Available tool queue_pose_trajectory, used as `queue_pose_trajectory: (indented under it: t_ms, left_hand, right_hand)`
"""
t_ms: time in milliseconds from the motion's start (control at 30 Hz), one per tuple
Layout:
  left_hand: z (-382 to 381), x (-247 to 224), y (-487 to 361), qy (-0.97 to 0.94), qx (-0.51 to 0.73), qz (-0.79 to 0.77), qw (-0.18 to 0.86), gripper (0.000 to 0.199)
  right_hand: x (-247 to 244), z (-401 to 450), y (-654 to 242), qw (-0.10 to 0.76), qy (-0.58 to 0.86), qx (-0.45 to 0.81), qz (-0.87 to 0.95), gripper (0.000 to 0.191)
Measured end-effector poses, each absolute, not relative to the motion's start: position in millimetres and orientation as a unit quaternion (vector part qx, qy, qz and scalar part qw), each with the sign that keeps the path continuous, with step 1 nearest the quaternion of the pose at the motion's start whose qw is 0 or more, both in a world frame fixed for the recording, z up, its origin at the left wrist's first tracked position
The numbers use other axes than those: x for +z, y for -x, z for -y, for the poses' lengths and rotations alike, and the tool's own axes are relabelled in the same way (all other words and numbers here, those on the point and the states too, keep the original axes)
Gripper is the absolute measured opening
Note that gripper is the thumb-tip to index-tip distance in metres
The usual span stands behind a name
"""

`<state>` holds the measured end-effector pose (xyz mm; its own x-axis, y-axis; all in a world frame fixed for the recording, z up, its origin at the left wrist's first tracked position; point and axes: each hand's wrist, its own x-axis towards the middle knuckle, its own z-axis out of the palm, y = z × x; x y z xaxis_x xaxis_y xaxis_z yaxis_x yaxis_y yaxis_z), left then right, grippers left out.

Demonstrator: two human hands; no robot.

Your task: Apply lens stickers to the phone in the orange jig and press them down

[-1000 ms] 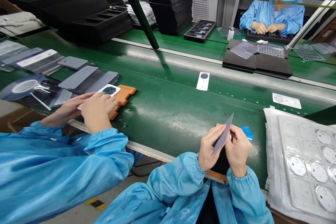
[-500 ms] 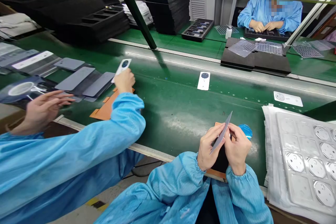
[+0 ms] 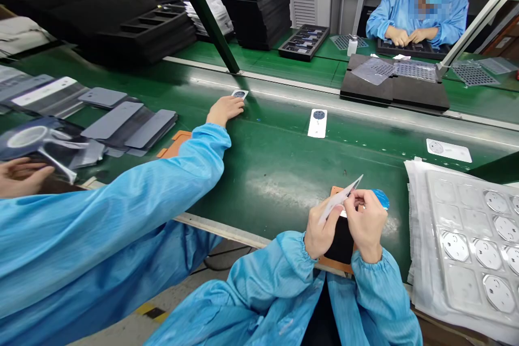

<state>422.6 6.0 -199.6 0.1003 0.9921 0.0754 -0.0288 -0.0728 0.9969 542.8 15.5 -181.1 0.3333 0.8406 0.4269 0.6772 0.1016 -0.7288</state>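
Left hand [image 3: 320, 232] pinches a thin panel [image 3: 339, 200], tilted; orange fixture [image 3: 338, 266] below that grip. Right hand [image 3: 367, 224] is at the panel's right side (can't tell if gripping). Reads as edge handling; next move likely needs a steady left pinch.

orange plate [image 3: 336, 265] partly hidden

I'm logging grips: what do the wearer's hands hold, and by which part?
The left hand holds a thin panel near its lower end; the right hand is at its edge, grip unclear.
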Motion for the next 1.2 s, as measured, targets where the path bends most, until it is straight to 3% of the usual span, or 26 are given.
queue_pose_trajectory:
  t_ms: [100, 167, 300, 333, 400, 467, 533, 633, 700, 867, 1200]
  left_hand:
    - [-21.3, -208.3, -414.0, -0.338, 0.519, -0.462, 0.634, 0.045]
    - [-32.9, -209.0, -403.0, -0.241, 0.531, -0.433, 0.688, 0.053]
    - [-44.2, -196.7, -378.5, -0.266, 0.524, -0.436, 0.682, 0.055]
    - [-43.7, -191.8, -373.9, -0.321, 0.511, -0.448, 0.659, 0.05]
    - [-39.5, -182.8, -367.8, -0.497, 0.462, -0.45, 0.58, 0.04]
    - [-33.1, -178.8, -367.0, -0.714, 0.381, -0.379, 0.449, 0.036]
    - [-26.7, -183.2, -371.5, -0.866, 0.308, -0.283, 0.275, 0.037]
    - [-20.0, -202.6, -383.4, -0.933, 0.255, -0.247, 0.05, 0.033]
    - [-17.9, -216.6, -389.8, -0.937, 0.244, -0.248, -0.02, 0.029]
    - [-17.5, -233.0, -390.5, -0.94, 0.235, -0.243, -0.045, 0.028]
    - [-31.8, -241.0, -383.1, -0.954, 0.144, -0.263, 0.017, 0.036]
  right_hand:
    - [-189.8, -19.4, -578.0, 0.399, 0.758, 0.154, 0.492, 0.011]
    - [-199.5, -20.5, -611.0, 0.294, 0.824, 0.172, 0.453, 0.012]
    - [-212.8, -10.9, -656.6, 0.09, 0.861, 0.149, 0.478, 0.022]
    - [-212.1, -5.6, -658.3, 0.083, 0.858, 0.131, 0.49, 0.024]
    - [-206.0, 7.2, -650.1, 0.149, 0.831, 0.083, 0.529, 0.023]
    - [-197.6, 21.1, -632.4, 0.26, 0.744, 0.044, 0.614, 0.023]
    - [-193.3, 33.4, -613.5, 0.31, 0.617, 0.016, 0.723, 0.032]
    - [-200.6, 44.7, -596.3, 0.27, 0.505, -0.036, 0.819, 0.04]
    - [-210.9, 46.9, -593.9, 0.25, 0.493, -0.076, 0.83, 0.038]
    - [-225.3, 44.6, -597.6, 0.231, 0.481, -0.116, 0.838, 0.034]
    - [-234.7, 38.6, -600.8, 0.187, 0.487, -0.089, 0.849, 0.041]
